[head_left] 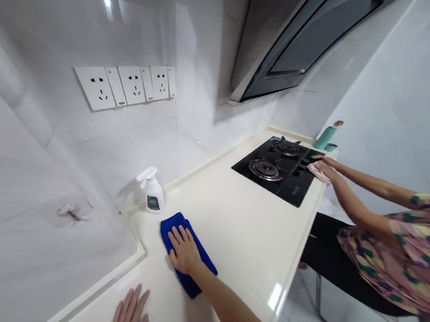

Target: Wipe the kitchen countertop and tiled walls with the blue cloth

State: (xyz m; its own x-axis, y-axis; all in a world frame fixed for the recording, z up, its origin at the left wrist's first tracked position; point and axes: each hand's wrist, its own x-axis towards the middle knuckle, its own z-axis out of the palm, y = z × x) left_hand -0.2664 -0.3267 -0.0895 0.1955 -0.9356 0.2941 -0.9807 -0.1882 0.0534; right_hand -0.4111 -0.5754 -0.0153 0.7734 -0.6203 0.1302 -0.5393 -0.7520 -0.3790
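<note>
My right hand (185,251) lies flat on a folded blue cloth (205,256), fingers stretched out and a little apart, pressing it to the white countertop (211,196). Part of the cloth is hidden under the palm and wrist. At the bottom edge of the view, my left hand (131,313) rests on the counter with its fingers extended and nothing in it. Just beyond the cloth, a white spray bottle (155,195) with a dark label stands upright near the wall corner.
A black gas hob (283,186) is set into the counter's far part, below a range hood (300,42). A co-worker's hands (325,165) hold a pale pink cloth (319,172) at its edge. A green bottle (325,138) stands beyond. Wall sockets (130,86) are at left.
</note>
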